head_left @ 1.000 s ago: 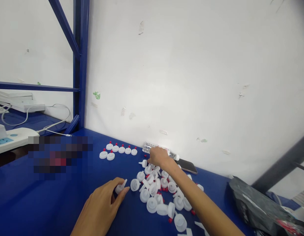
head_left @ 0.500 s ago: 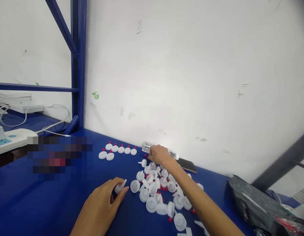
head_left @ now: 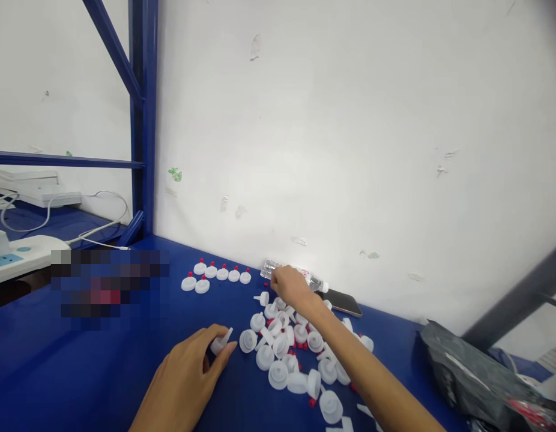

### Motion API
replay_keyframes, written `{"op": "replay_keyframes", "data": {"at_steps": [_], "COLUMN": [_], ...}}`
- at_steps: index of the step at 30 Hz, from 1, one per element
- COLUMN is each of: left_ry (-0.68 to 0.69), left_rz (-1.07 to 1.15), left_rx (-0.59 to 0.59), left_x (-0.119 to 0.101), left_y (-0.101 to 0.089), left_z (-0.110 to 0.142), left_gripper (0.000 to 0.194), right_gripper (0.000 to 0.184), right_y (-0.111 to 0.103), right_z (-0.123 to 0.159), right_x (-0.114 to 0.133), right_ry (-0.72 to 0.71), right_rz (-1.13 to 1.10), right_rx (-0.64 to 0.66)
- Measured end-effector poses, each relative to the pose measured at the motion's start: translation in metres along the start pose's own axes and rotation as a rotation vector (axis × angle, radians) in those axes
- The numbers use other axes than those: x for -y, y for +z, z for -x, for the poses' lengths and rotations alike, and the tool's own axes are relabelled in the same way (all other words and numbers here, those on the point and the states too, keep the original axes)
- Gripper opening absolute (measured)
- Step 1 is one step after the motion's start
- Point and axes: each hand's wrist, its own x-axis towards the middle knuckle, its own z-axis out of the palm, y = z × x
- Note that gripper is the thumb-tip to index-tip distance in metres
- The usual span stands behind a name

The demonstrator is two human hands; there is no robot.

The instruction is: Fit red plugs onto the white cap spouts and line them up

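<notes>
One left hand (head_left: 183,378), nearest: thumb and index fingers closed on a single white spouted cap (head_left: 220,344), its bare spout projecting past them and leaning right. Condition: held, untipped.

Loose white caps (head_left: 278,375), one heap, on the blue table (head_left: 125,372), right of the held piece: many, lying at mixed angles, some under the right forearm (head_left: 359,360). Loose red tips (head_left: 300,345): several, scattered among the caps, partly covered.

Grey bag (head_left: 467,372), one: right edge, well apart from the heap.

Right hand (head_left: 292,288), one: beyond most of the heap, in front of the bottle. Fingers bent downward, their ends hidden; whether they hold anything, and how wide they stand, cannot be told. Single red tip (head_left: 266,284), just left of it, on the table.

Step in hand, as judged: picking out a red tip with the right while the left holds a cap ready. Next move, as judged, calls for a fine pinch on one small tip, then lining it up with the spout against a firm left hold.

Phone (head_left: 345,302), one: flat, beside the bottle's capped end.

Tipped caps (head_left: 222,274), seven: far left, upright, five behind two, each topped with red.

Clear bottle (head_left: 316,283), one: lying along the foot of the white wall (head_left: 327,150).
</notes>
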Motion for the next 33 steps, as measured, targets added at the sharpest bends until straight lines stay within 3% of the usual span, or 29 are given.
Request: {"op": "replay_keyframes", "data": {"at_steps": [4, 7, 11, 16, 23, 28, 33], "left_ry": [-0.011, -0.023, -0.005, -0.014, -0.009, -0.008, 0.023], "left_rz": [0.019, 0.048, 0.113, 0.187, 0.244, 0.328, 0.345], "left_rx": [-0.03, -0.058, -0.15, -0.241, -0.35, -0.427, -0.423], "left_x": [0.0, 0.001, 0.002, 0.002, 0.0, 0.0, 0.001], "left_y": [0.0, 0.002, 0.004, 0.002, 0.003, 0.001, 0.0], "left_z": [0.001, 0.0, -0.001, 0.002, 0.005, 0.005, 0.003], "left_gripper": [0.045, 0.052, 0.065, 0.07, 0.071, 0.077, 0.072], "right_gripper": [0.02, 0.022, 0.024, 0.013, 0.018, 0.018, 0.026], "right_y": [-0.019, -0.028, -0.018, 0.006, 0.016, 0.03, 0.034], "right_z": [0.023, 0.047, 0.072, 0.081, 0.081, 0.08, 0.082], "right_x": [-0.003, 0.006, 0.029, 0.047, 0.048, 0.056, 0.06], "right_ry": [-0.066, -0.147, -0.281, -0.362, -0.337, -0.249, -0.207], "right_rz": [-0.201, -0.391, -0.642, -1.09, -1.231, -1.263, -1.353], "right_rx": [-0.149, -0.223, -0.165, -0.007, 0.037, -0.058, -0.014]}}
